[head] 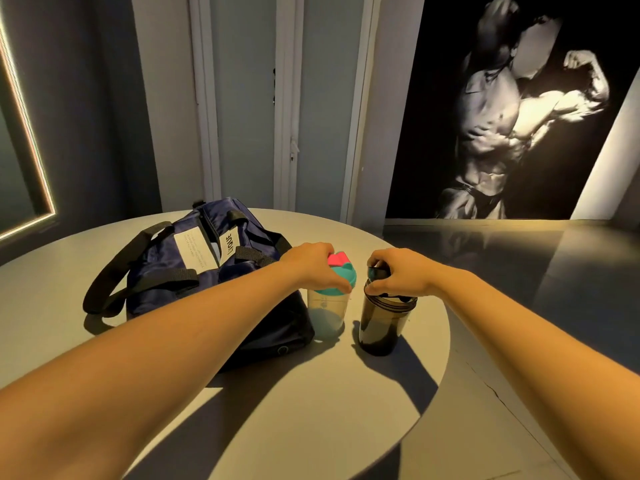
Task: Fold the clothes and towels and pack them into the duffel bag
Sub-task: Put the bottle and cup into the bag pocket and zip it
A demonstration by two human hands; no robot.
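1. The round table (311, 427) carries everything I can see. No clothes or towels lie on it or anywhere else in view, so I cannot confirm any folding from here.
2. The duffel bag (156, 258), navy with black straps, lies on its side towards the far left edge of the table. White tags poke out of a gap along its top. I cannot see inside, so I cannot tell whether anything is packed. My judgement: either the fabrics are already in the bag or they are out of view, and the zip is not fully closed.
3. Both of my forearms reach out across the near edge, bare and nearly straight, converging on two bottles towards the right edge.
4. The dark bottle (382, 323) stands upright nearest the right edge. The clear bottle (327, 313) stands just beside it, touching or almost touching the bag's end.
5. My left hand (311, 263) is palm down on the clear bottle, fingers curled over the teal lid (341, 275), thumb on its near rim.
6. My right hand (401, 271) pinches the black lid (377, 271) above the dark bottle's threaded neck. I cannot tell whether it is screwed on or loose.
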